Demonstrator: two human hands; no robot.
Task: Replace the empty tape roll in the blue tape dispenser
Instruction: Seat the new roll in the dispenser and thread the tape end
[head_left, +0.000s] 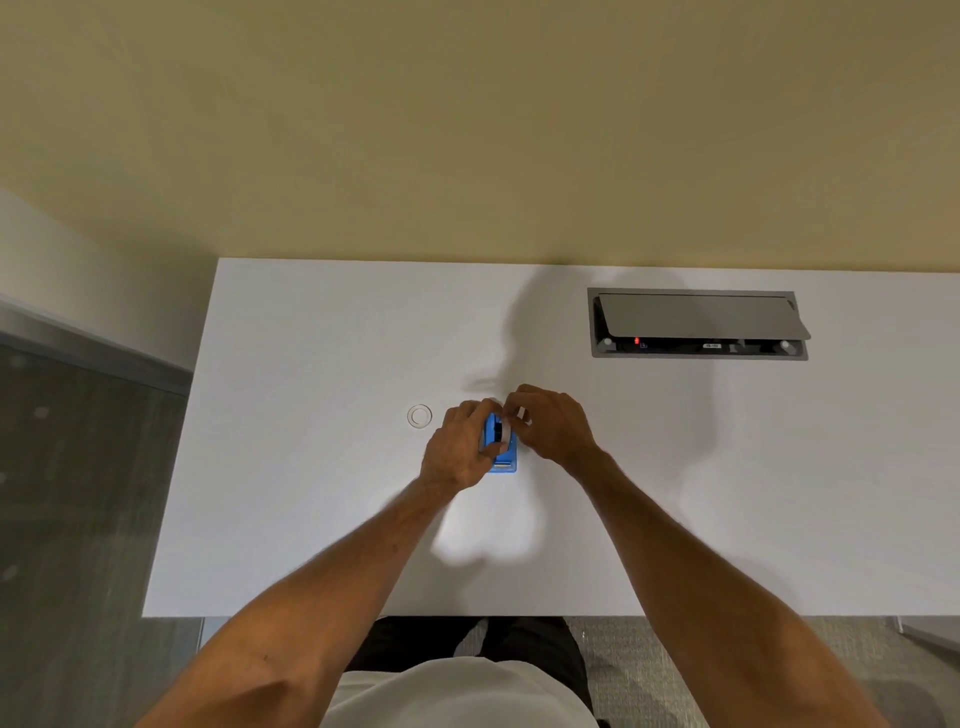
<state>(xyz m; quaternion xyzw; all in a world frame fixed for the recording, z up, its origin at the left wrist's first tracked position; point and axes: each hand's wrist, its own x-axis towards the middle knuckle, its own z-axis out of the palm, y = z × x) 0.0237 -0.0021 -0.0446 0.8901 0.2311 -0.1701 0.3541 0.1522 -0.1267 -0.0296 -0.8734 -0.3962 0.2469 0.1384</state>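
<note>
The blue tape dispenser stands on the white table, its cutter end toward me. My left hand grips the dispenser's left side. My right hand pinches a pale tape roll over the dispenser's far end; most of the roll is hidden by my fingers. A small clear ring, an empty tape core, lies flat on the table just left of my left hand.
A grey cable box with its lid tilted up is set into the table at the far right. The table's left edge drops to grey carpet. A tan wall rises behind the table.
</note>
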